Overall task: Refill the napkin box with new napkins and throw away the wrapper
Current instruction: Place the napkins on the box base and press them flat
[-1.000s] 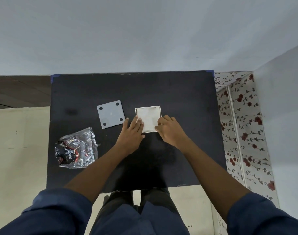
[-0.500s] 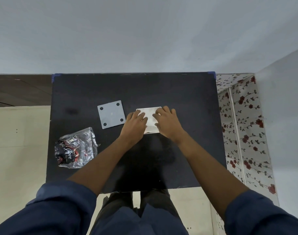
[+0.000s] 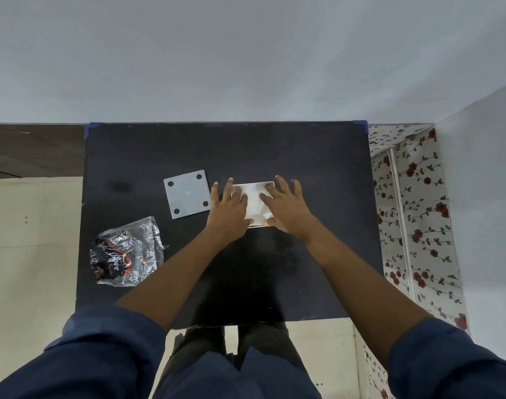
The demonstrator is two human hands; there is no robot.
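- Dark blue sleeves (image 3: 107, 349) fill the near corners, cut off by the frame's lower edge.
- The crumpled wrapper (image 3: 127, 251) lies near the black table's (image 3: 318, 156) left edge, well apart from both hands.
- The left hand (image 3: 228, 210) and right hand (image 3: 286, 207) lie flat, fingers spread apart, pressing the white napkins (image 3: 254, 201) in the napkin box (image 3: 267, 184); they hide its sides.
- A grey lid (image 3: 187, 193) with four holes lies just left.
- Beyond, the table is bare to the wall.

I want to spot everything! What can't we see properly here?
- Head view: both hands, left hand and right hand, cover most of the napkin box.
- Wrapper: print too crumpled and small to read.
- Table near edge: hidden behind arms.
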